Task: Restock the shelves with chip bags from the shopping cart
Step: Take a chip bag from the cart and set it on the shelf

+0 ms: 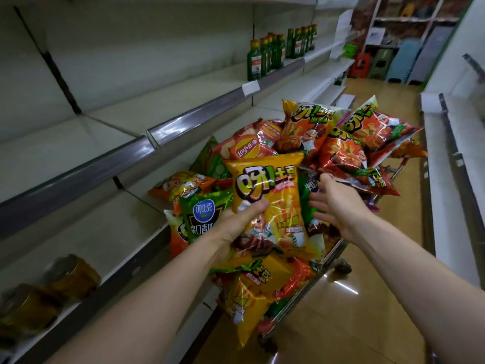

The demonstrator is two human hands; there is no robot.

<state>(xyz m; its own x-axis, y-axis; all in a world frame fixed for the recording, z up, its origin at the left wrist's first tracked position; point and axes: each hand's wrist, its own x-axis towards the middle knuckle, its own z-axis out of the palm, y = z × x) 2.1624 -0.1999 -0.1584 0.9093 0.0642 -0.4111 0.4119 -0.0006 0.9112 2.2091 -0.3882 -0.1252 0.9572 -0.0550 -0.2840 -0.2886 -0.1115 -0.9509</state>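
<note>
One yellow chip bag (270, 185) gripped in left hand (236, 224); right hand (338, 206) spread open at its 3 o'clock, holding nothing (red Lay's bag (246, 151) at 12).

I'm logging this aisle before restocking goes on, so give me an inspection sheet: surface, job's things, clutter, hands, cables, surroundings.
Surface: shelves run along the left, pale boards with metal front edges.
Job's things: yellow chip bag held up over the cart; pile of chip bags heaped in it.
Clutter: green bottles on an upper shelf; jars on a lower one, blurred.
Hands: left hand grips the yellow chip bag; right hand open beside it, fingers spread.
Cables: nothing seen.
Surroundings: shop aisle with a glossy floor; plastic stools at the far end.
</note>
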